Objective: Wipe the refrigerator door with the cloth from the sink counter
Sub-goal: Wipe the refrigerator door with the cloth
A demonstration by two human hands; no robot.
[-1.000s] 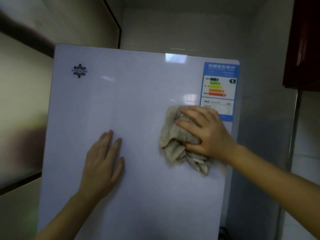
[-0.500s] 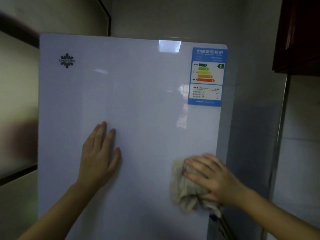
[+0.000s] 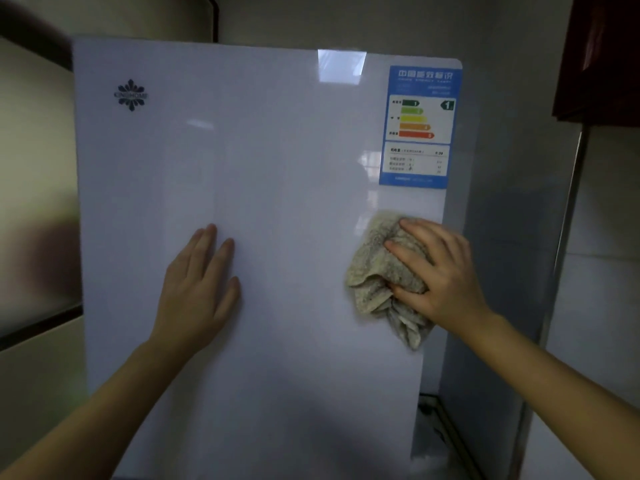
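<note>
The white glossy refrigerator door (image 3: 277,150) fills the middle of the view. My right hand (image 3: 440,271) presses a crumpled beige cloth (image 3: 377,268) flat against the door near its right edge, just below the blue energy label (image 3: 419,126). Part of the cloth hangs loose under my palm. My left hand (image 3: 197,285) lies flat on the door at centre left, fingers together and pointing up, holding nothing.
A dark logo (image 3: 131,95) sits at the door's upper left. A frosted glass panel (image 3: 31,202) stands to the left. On the right are the refrigerator's grey side (image 3: 502,237), a tiled wall and a dark red cabinet (image 3: 602,57) overhead.
My right hand slid the cloth down the right side of the door, then back up to just under the label. My left hand has stayed flat in the same place.
</note>
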